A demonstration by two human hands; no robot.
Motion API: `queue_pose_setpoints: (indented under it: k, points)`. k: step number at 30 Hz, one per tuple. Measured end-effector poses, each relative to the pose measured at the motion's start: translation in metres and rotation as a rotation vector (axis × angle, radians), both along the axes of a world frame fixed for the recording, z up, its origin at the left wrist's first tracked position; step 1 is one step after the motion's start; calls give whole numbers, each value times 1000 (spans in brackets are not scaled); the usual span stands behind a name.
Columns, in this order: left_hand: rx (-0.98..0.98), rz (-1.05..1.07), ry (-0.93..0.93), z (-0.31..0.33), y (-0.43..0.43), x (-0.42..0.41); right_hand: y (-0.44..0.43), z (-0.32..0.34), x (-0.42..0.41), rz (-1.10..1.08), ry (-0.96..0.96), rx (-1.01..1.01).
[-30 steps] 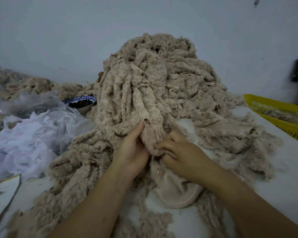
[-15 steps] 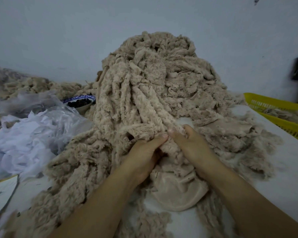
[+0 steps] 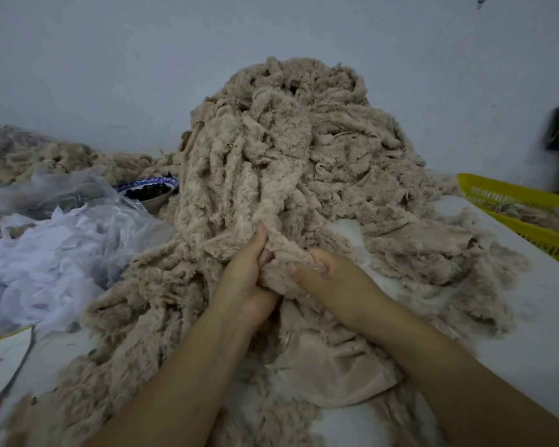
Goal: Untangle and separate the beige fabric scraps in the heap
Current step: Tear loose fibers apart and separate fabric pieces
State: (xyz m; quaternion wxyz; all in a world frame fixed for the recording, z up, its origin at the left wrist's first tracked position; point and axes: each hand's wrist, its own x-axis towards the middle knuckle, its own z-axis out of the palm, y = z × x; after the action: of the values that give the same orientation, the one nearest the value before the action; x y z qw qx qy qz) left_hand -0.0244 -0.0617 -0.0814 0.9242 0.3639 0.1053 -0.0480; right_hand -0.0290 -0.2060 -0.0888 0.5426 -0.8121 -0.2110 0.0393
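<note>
The white bench (image 3: 536, 324) carries a heap of beige fluffy fabric scraps (image 3: 281, 162), crumpled white fabric (image 3: 52, 266), a blue-rimmed bowl (image 3: 149, 188) and a yellow plastic basket (image 3: 510, 195).

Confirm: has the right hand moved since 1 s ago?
Yes. Against the yellow basket, which stays put in frame, the right hand has shifted slightly forward into the beige heap, still gripping scraps beside the left hand.

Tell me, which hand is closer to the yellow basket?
Right. The right hand grips beige scraps on the side of the yellow basket; the left hand grips them just beyond it, farther away.
</note>
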Motion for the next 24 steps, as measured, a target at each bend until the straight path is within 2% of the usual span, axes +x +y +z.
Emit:
queue_pose_setpoints:
  k: [3, 5, 8, 11, 13, 14, 17, 19, 22, 24]
  points:
    - [-51, 71, 13, -2, 7, 4, -5, 0, 0, -13, 11, 55]
    - [-160, 127, 4, -4, 22, 8, -15, 2, 3, -97, 36, 124]
    - [-273, 188, -36, -4, 45, 11, -40, 9, 14, -325, 134, 435]
    - [-250, 27, -174, 1, 31, 4, -47, 9, 19, -358, 205, 603]
    - [-116, -145, -189, 1, 13, -1, -40, 6, 20, -283, 276, 655]
    - [12, -216, -186, 2, 5, -5, -37, 5, 20, -257, 288, 677]
    - [404, -306, -151, 0, -16, -15, -32, 8, 17, -212, 269, 725]
    - [643, -346, -207, -2, -22, -21, -31, 8, 16, -180, 249, 758]
    - [969, -346, -313, -6, -25, -26, -27, 7, 12, -210, 161, 610]
    - [1049, -207, -330, -10, -27, -25, -24, 7, 12, -288, 91, 461]
